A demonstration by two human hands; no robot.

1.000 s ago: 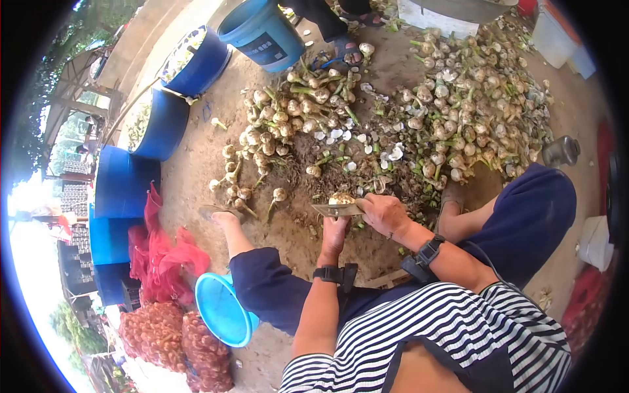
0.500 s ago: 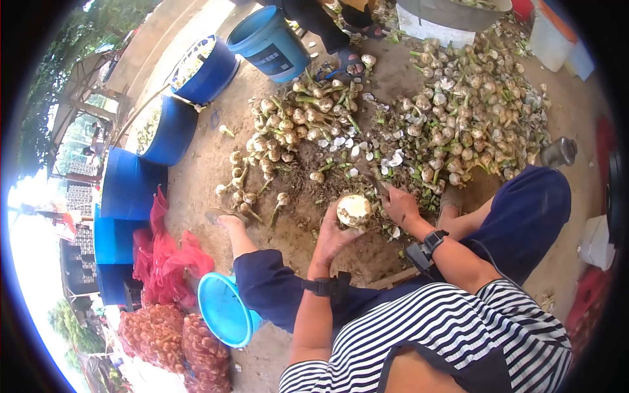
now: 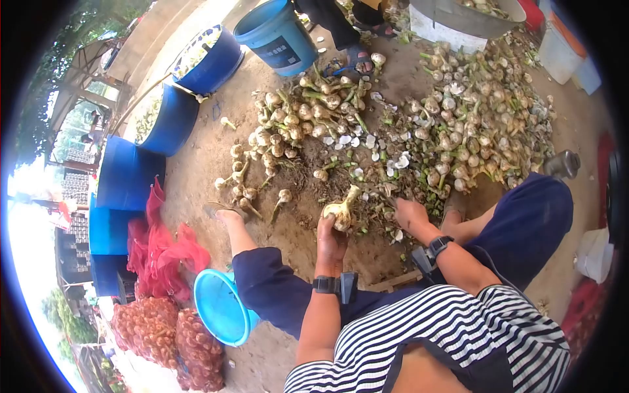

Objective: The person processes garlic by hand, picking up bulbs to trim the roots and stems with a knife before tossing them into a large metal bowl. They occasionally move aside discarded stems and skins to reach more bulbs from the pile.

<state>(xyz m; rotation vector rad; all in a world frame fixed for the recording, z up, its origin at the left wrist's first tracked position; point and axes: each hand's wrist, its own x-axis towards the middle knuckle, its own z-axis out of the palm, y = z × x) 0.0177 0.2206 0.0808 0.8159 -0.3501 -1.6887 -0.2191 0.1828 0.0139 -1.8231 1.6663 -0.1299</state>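
Clasping garlic bulb (image 3: 339,213) in left hand (image 3: 332,239), partly hidden by fingers (image 3: 325,223); gripping knife (image 3: 388,199) in right hand (image 3: 411,216), indistinct beyond fingers.

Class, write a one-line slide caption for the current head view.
Left hand holding a round, off-white, thick-stemmed bulb, right hand nearby, heaps of similar pale bulbs on brown earth beyond.

left fingers (image 3: 325,225) curled; right fingers (image 3: 405,211) curled; forearms (image 3: 319,327) extended forward
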